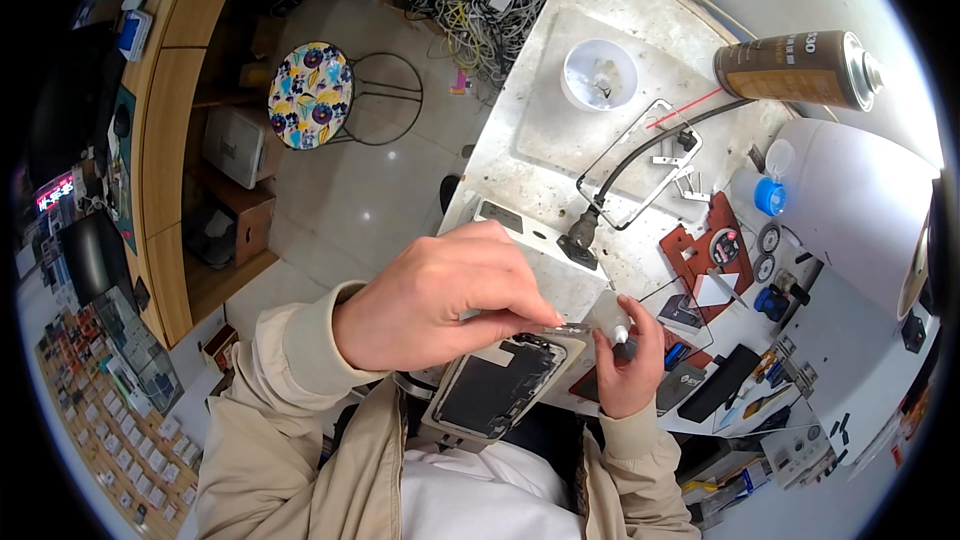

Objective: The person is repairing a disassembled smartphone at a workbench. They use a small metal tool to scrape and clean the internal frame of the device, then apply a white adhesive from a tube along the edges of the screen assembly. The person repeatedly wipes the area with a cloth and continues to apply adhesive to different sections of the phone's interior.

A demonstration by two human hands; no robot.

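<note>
My left hand (450, 295) is closed, thumb and fingertips pinched on a thin silvery piece (573, 328) whose kind is hard to make out. That piece lies along the upper right end of a phone-sized panel (495, 387) with a black back and a pale frame, tilted in front of me. My right hand (632, 365) is wrapped round a small translucent squeeze bottle (607, 315), its white nozzle pointing down beside the panel's end. Just beyond both hands stands a white box-shaped device (560, 278) with a black plug (580, 238) at its far end.
A white tub (599, 75), a wire frame (640, 165) and a brown spray can (795, 70) with a red straw occupy the far bench. Reddish-brown holders (708, 245), a blue-capped bottle (768, 196) and several tools lie right. A patterned stool (312, 96) stands on the floor, left.
</note>
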